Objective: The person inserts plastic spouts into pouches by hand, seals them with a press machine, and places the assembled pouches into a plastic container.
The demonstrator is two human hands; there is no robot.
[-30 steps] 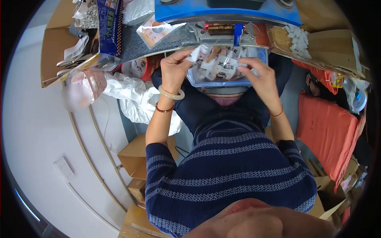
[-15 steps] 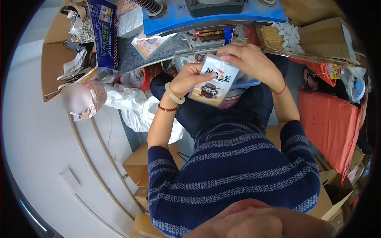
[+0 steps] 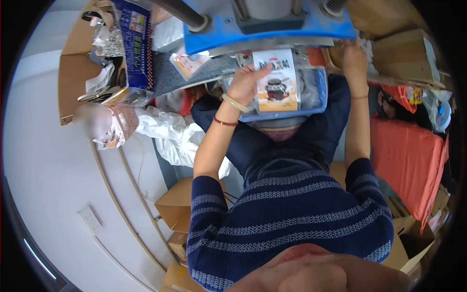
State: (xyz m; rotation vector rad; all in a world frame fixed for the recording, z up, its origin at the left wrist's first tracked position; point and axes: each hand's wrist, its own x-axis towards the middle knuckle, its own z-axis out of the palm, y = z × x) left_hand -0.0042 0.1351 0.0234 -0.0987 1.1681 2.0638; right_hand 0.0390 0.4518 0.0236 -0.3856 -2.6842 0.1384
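My left hand (image 3: pixel 246 85) pinches the left edge of a printed packet (image 3: pixel 275 90), white above and orange-brown below, with a dark pot picture. The packet hangs over a blue-rimmed clear bin (image 3: pixel 318 92) that rests at my lap and holds clear wrapped pieces. At the right, my right hand (image 3: pixel 355 59) reaches up to the shelf edge, beside a box with small white pieces (image 3: pixel 372 57). Its fingertips are partly hidden at the edge of the blue machine plate (image 3: pixel 272 32), so what they hold, if anything, cannot be made out.
On the grey work surface (image 3: pixel 168 73) at the left lie a printed card (image 3: pixel 188 64) and a dark blue box (image 3: pixel 134 46). An open carton (image 3: pixel 404 51) stands at the right, above a red padded sheet (image 3: pixel 406 160). White plastic sheeting (image 3: pixel 170 134) hangs at the left.
My right hand has left the packet and moved right and up to the shelf edge. My left hand still holds the packet, now turned more upright and slightly higher.
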